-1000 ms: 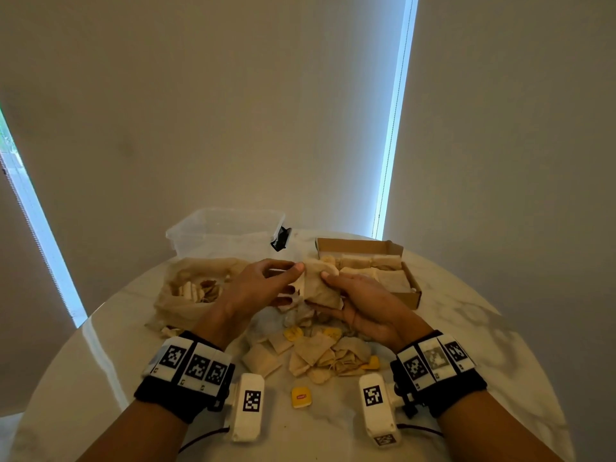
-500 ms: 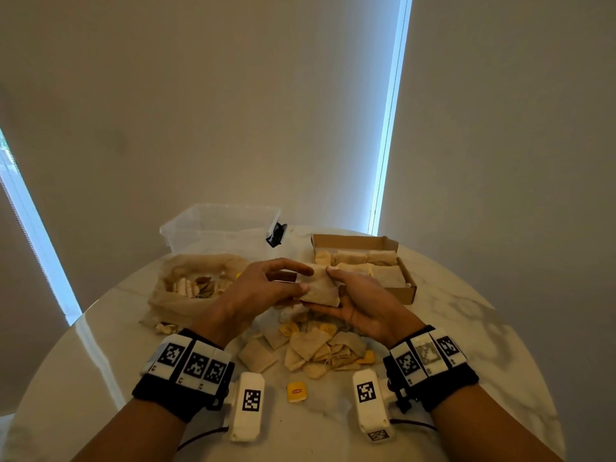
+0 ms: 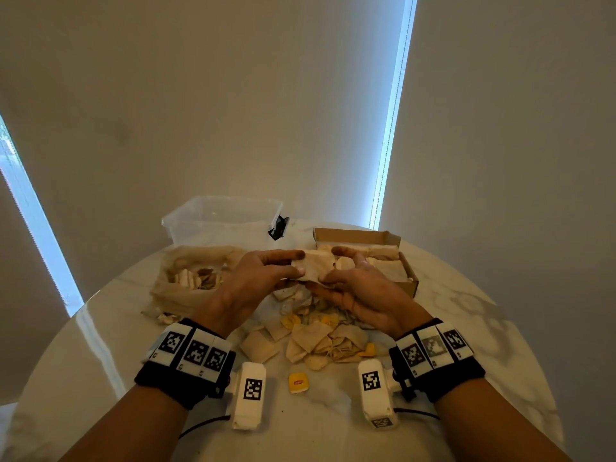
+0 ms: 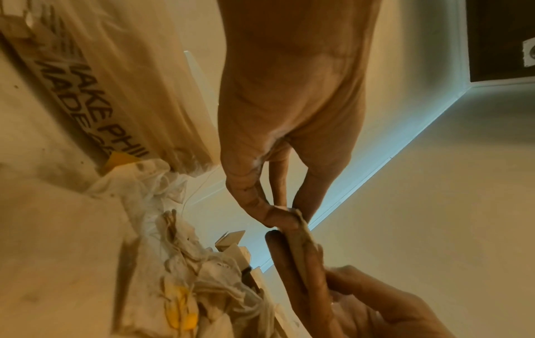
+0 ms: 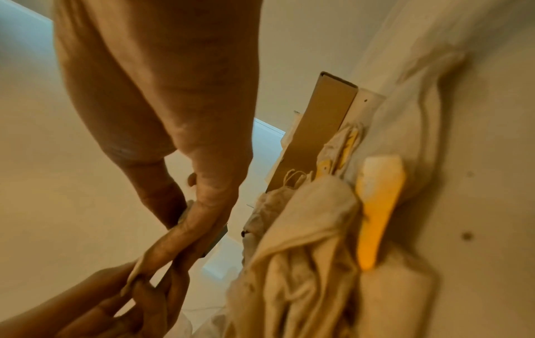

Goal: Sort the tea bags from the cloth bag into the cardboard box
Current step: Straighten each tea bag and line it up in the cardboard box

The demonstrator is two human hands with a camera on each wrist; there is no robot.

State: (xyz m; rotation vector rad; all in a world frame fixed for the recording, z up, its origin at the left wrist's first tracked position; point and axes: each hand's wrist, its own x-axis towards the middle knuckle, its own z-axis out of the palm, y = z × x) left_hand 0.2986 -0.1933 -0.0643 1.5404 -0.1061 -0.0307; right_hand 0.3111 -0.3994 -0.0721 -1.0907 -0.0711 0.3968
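Both hands hold one tea bag (image 3: 315,266) above the table (image 3: 466,328): left hand (image 3: 253,278) pinches its left edge, right hand (image 3: 360,288) grips its right, beside the box (image 3: 405,285). The cloth bag (image 3: 186,281) lies left.

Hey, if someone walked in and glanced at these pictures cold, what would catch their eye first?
First, the two hands at the centre: the left hand and right hand pinch one tea bag between them above the round marble table. Below them lies a loose heap of tea bags with yellow tags. The cloth bag sits on the left and the partly filled cardboard box on the right.
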